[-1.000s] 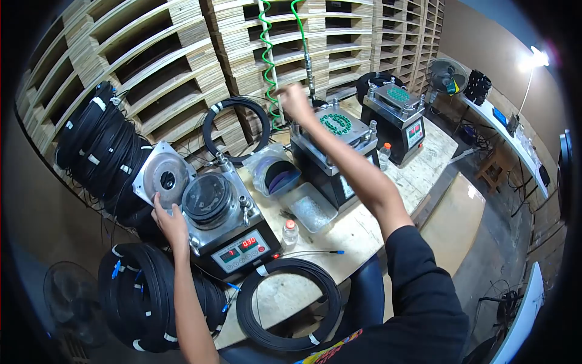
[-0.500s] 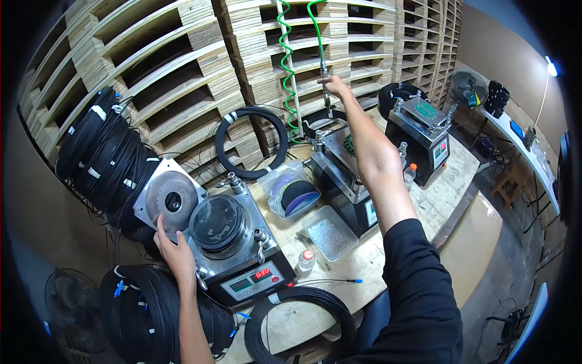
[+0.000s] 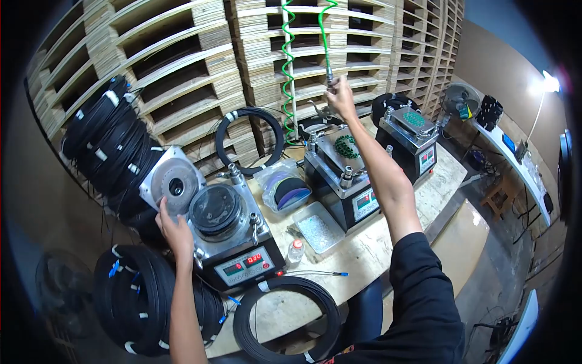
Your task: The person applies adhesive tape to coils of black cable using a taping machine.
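My left hand (image 3: 174, 233) grips the lower edge of a square metal plate (image 3: 176, 184) with a round grey disc and a centre hole. The plate stands tilted beside the nearest polishing machine (image 3: 245, 267), against coiled black cable. A dark round pad (image 3: 214, 210) tops that machine. My right hand (image 3: 341, 100) is raised at the back of the table, wrapped around an air blow gun (image 3: 321, 111). A green coiled hose (image 3: 325, 42) runs up from the gun. Part of the gun is hidden by my fingers.
Two more machines, the middle one (image 3: 339, 164) and the far one (image 3: 415, 130), carry green-ringed fixtures. Nearby are a clear tray (image 3: 318, 227), a small bottle (image 3: 295, 250), bagged discs (image 3: 291, 193) and cable coils (image 3: 242, 321). Wooden pallets (image 3: 254, 54) are stacked behind.
My right hand has turned the blow gun from pointing down to pointing left. My left hand still holds the plate. The view has shifted slightly.
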`<state>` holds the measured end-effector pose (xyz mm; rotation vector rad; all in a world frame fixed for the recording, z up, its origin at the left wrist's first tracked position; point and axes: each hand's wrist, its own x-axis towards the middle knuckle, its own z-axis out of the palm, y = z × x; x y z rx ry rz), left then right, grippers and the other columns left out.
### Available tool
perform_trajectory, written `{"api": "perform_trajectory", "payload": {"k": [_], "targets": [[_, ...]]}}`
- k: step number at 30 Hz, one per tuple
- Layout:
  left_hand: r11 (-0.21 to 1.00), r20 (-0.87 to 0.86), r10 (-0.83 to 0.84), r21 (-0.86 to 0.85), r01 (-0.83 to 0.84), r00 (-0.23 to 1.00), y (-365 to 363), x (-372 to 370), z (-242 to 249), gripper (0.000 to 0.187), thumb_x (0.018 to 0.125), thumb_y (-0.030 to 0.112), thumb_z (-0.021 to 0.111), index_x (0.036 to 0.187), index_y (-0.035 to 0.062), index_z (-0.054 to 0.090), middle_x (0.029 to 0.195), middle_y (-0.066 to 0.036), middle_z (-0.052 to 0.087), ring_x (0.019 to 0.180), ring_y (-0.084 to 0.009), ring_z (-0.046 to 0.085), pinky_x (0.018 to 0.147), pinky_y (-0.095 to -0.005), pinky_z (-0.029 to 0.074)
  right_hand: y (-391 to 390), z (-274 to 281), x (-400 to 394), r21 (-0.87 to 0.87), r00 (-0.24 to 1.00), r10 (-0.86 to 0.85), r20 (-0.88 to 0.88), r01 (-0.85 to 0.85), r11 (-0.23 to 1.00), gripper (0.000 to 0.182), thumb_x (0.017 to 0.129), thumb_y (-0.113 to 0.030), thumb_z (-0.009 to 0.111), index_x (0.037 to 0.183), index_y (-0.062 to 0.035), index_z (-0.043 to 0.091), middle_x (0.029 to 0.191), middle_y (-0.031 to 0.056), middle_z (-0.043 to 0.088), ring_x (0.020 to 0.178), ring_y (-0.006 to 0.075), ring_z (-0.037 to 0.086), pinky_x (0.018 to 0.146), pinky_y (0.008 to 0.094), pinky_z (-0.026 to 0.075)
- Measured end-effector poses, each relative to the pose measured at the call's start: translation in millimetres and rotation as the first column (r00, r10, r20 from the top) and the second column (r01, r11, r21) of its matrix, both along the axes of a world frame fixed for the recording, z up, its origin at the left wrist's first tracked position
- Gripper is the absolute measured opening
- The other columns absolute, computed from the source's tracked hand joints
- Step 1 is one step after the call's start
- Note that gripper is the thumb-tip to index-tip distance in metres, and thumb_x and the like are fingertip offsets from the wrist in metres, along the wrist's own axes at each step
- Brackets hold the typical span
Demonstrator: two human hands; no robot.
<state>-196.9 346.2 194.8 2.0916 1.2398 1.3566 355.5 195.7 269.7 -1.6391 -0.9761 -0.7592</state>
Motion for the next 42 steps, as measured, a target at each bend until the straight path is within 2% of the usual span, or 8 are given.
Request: {"api": "perform_trajectory", "payload": {"k": [2,10,15,18,24,30,32,42], "targets": [[1.0,0.013,0.008,-0.016,-0.007,1.0,3.0,0.6,-2.4,0.063,0.085,-0.007,0.058,0.145,0.0096,0.045,0.134,-0.022,0.05,0.124,-0.0396,0.05,0.106,-0.042,0.039,-15.7,15.6,-21.0,-0.068,0.967,0.052,-0.249,-0.071,0.995,0.064,0.072,-0.014,0.086,0.122,-0.0022,0.047,0.105,0.0168,0.062,0.082,0.025,0.064,0.071,0.0409,0.053],[0.998,0.118,0.012,0.056,-0.019,0.993,3.2,5.5,-7.5,0.066,0.08,-0.009,0.055,0.143,0.0134,0.047,0.118,-0.021,0.054,0.111,-0.038,0.053,0.098,-0.045,0.041,-55.1,16.4,-116.6,-0.324,0.866,0.392,-0.309,-0.484,0.813,0.034,0.081,-0.011,0.067,0.114,-0.0067,0.072,0.065,-0.0071,0.051,0.061,0.003,0.044,0.054,0.0234,0.037],[0.995,0.135,0.062,-0.088,-0.05,0.989,-12.9,5.4,9.5,0.072,0.082,-0.01,0.052,0.147,0.0188,0.041,0.122,-0.022,0.053,0.115,-0.0389,0.056,0.1,-0.0454,0.044,-58.4,18.7,-228.8,-0.013,0.767,0.531,-0.361,-0.573,0.819,0.031,0.079,-0.004,0.059,0.108,-0.0051,0.072,0.065,-0.0097,0.044,0.061,0.0022,0.038,0.054,0.0223,0.028],[0.994,0.117,0.076,-0.084,-0.066,0.99,-11.7,5.2,7.9,0.072,0.083,-0.01,0.052,0.147,0.0202,0.04,0.124,-0.022,0.052,0.118,-0.0388,0.055,0.1,-0.0459,0.045,-36.9,10.0,-264.5,0.371,0.512,0.758,-0.404,-0.666,0.647,0.034,0.085,0.003,0.055,0.118,0.0008,0.062,0.091,0.0015,0.055,0.073,0.01,0.06,0.07,0.0259,0.057],[0.982,0.091,0.091,-0.174,-0.074,0.992,-18.7,3.9,15.2,0.072,0.085,-0.01,0.053,0.148,0.0222,0.037,0.128,-0.02,0.051,0.117,-0.0383,0.057,0.097,-0.0466,0.048,-11.4,5.1,-335.0,0.422,0.353,0.777,-0.521,-0.685,0.594,0.054,0.087,0.006,0.05,0.139,-0.0037,0.043,0.126,0.014,0.047,0.098,0.0278,0.071,0.072,0.0333,0.063],[0.989,0.106,0.099,-0.121,-0.086,0.989,-15.6,5.4,11.2,0.073,0.084,-0.012,0.051,0.147,0.0224,0.037,0.127,-0.022,0.051,0.116,-0.0396,0.057,0.094,-0.0474,0.049,23.8,-9.4,-346.8,0.293,0.694,0.658,-0.292,-0.59,0.752,0.047,0.082,0.007,0.053,0.128,-0.0032,0.054,0.096,0.0056,0.054,0.071,0.0123,0.059,0.059,0.0254,0.053],[0.989,0.115,0.088,-0.13,-0.073,0.989,-16.6,4.5,13.6,0.073,0.084,-0.012,0.051,0.147,0.0221,0.037,0.126,-0.022,0.051,0.115,-0.0399,0.057,0.094,-0.0475,0.049,20.9,1.6,-356.5,0.454,0.495,0.75,-0.438,-0.599,0.66,0.046,0.082,0.008,0.052,0.126,-0.0026,0.055,0.092,0.0051,0.053,0.067,0.0107,0.057,0.056,0.0256,0.051],[0.989,0.132,0.103,-0.121,-0.087,0.986,-18.6,5.5,14.5,0.072,0.084,-0.011,0.05,0.147,0.0209,0.035,0.126,-0.023,0.051,0.115,-0.0411,0.057,0.094,-0.0482,0.049,34.3,6.3,-398.0,0.436,0.366,0.769,-0.524,-0.66,0.611,0.036,0.089,0.005,0.051,0.124,-0.0028,0.052,0.075,-0.0018,0.049,0.055,0.0068,0.048,0.048,0.0265,0.049]]}}
